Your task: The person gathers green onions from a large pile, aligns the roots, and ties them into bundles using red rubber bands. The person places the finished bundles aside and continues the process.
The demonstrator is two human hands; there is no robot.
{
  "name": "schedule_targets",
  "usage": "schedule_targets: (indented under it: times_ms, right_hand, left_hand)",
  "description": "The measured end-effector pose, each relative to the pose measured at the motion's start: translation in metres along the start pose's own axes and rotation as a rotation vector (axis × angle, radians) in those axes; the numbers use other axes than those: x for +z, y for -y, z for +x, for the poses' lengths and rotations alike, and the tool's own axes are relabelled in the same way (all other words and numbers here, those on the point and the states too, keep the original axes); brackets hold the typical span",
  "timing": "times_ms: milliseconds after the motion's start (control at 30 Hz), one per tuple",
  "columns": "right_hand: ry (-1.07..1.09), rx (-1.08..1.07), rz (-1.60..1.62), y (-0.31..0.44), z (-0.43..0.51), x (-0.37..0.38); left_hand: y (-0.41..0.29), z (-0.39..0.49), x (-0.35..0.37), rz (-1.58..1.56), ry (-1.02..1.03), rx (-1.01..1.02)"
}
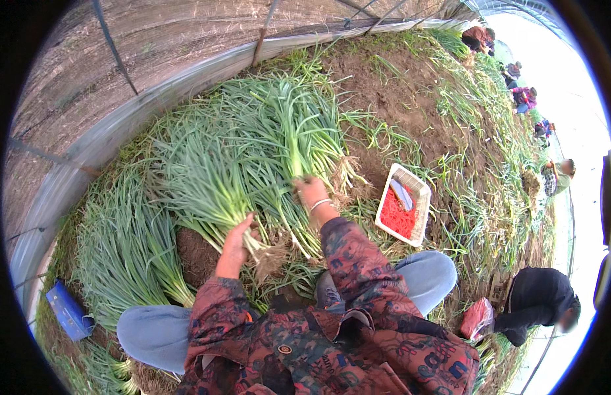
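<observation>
My left hand (236, 244) is closed around the pale lower stalks of a bunch of green allium plants (214, 192), which look like green garlic or young leeks. Their leaves fan away from me, and the tangled brown roots (270, 259) hang below my fingers. My right hand (312, 191), blurred and with a pale bracelet at the wrist, grips the stalks of another bunch (295, 153) just to the right. Beneath both hands spreads a thick layer of the same plants (266, 118), roots towards me. A further pile (122, 247) lies by my left knee.
To the right, a white plastic basket (423, 217) holds red bands (396, 217) and a wide-bladed knife (401, 194). A blue container (71, 311) lies far left. Plastic sheeting (187, 81) and metal poles (263, 34) border the soil. Several people work along the right; one (537, 301) bends near a red bag (477, 318).
</observation>
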State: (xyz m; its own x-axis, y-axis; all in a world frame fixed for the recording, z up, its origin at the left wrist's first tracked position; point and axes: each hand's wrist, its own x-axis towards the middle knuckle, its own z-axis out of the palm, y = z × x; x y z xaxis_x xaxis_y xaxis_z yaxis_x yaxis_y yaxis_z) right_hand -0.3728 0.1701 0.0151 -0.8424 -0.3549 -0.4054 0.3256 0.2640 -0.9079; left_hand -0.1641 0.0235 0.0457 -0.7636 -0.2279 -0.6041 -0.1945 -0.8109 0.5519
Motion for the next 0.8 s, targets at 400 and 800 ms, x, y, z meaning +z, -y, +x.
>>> schedule_targets:
  times_ms: [400,800]
  right_hand:
    - [0.093,-0.658,-1.028,0.009,-0.169,0.099]
    - [-0.102,-0.494,-0.296,0.02,-0.139,0.043]
  left_hand:
    - [0.015,0.014,-0.04,-0.218,0.041,-0.019]
    - [-0.114,-0.069,0.023,-0.618,0.357,0.404]
